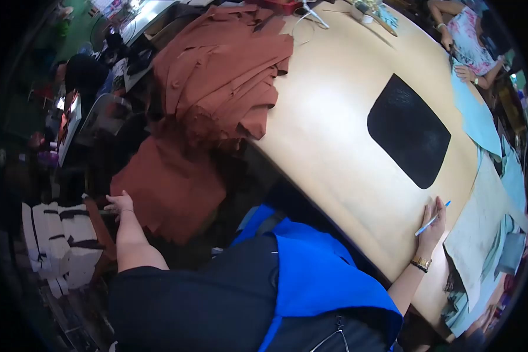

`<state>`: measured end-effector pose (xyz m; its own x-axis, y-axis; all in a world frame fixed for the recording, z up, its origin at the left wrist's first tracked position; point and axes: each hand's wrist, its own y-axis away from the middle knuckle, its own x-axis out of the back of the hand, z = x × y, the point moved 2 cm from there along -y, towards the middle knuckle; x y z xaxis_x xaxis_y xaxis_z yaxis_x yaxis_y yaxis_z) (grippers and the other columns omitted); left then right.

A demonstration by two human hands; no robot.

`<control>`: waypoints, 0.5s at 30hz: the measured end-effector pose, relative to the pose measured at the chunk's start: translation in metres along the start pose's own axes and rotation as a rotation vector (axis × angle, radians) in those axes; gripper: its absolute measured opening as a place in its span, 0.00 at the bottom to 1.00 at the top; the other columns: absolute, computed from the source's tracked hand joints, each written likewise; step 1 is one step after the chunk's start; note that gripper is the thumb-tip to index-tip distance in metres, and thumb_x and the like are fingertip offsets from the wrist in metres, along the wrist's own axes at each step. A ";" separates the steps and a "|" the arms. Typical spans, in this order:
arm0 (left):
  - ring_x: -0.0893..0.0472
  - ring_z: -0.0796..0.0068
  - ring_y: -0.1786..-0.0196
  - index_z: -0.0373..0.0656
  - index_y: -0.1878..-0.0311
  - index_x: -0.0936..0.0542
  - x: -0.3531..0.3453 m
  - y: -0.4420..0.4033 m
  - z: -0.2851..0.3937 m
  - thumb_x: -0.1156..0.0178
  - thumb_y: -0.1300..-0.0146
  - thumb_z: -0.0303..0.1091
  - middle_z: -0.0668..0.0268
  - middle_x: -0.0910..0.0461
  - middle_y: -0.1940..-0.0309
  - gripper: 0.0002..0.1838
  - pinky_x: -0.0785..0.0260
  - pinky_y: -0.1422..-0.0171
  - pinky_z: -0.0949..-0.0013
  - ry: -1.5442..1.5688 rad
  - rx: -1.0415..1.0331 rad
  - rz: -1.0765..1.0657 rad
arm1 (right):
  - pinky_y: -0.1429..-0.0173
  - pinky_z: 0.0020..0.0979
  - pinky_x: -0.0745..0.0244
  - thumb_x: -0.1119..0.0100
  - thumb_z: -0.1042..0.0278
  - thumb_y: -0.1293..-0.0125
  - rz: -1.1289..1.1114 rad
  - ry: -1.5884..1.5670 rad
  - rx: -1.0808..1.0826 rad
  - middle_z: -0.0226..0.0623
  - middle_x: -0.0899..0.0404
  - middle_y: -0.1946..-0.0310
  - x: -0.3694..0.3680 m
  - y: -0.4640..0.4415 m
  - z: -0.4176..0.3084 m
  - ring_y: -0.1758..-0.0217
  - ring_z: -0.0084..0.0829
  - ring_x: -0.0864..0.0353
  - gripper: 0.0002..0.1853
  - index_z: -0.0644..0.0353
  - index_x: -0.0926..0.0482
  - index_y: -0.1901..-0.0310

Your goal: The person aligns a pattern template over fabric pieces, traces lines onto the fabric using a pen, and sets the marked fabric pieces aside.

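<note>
My left hand [121, 203] is stretched out to the left with its fingers apart, at the edge of a hanging reddish-brown leather sheet [173, 190]. Whether it touches the sheet I cannot tell. On the table's near side my right hand [434, 226] is closed around a blue and white pen [431, 219]. Just beyond that hand, a black leather-like piece [409, 132] with rounded corners lies flat on the tan tabletop [328, 135].
A heap of reddish-brown leather [217, 70] covers the table's left end. Pale blue sheets [475, 111] and a grey-white sheet [481, 223] lie along the right side. Another person [469, 41] is at the far right. White bundles [64, 240] stand at lower left.
</note>
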<state>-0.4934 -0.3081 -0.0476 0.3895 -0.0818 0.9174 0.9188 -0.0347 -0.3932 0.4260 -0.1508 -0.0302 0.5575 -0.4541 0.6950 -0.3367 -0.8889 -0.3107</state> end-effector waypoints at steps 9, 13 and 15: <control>0.45 0.54 0.21 0.54 0.34 0.26 0.124 0.136 0.321 0.42 0.33 0.56 0.57 0.41 0.24 0.28 0.58 0.27 0.25 0.640 -1.135 -0.054 | 0.30 0.36 0.32 0.35 0.75 0.35 0.029 0.070 0.007 0.44 0.21 0.43 0.004 0.003 -0.012 0.38 0.38 0.25 0.22 0.63 0.24 0.39; 0.48 0.54 0.20 0.56 0.34 0.26 0.146 0.175 0.390 0.41 0.35 0.58 0.58 0.42 0.24 0.29 0.59 0.26 0.25 0.283 -1.253 -0.104 | 0.32 0.36 0.30 0.34 0.76 0.37 0.066 0.025 -0.001 0.42 0.20 0.44 0.004 0.003 -0.013 0.40 0.39 0.24 0.22 0.63 0.23 0.40; 0.37 0.55 0.26 0.53 0.42 0.23 0.154 0.178 0.405 0.41 0.34 0.55 0.58 0.33 0.30 0.23 0.57 0.26 0.26 0.299 -1.285 -0.164 | 0.32 0.36 0.30 0.34 0.76 0.37 0.075 0.009 0.000 0.42 0.19 0.45 0.004 0.003 -0.011 0.40 0.39 0.24 0.22 0.63 0.23 0.41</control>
<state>-0.2437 0.0767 0.0488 0.0996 -0.1951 0.9757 0.1759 -0.9617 -0.2103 0.4188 -0.1548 -0.0214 0.5236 -0.5192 0.6754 -0.3773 -0.8522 -0.3626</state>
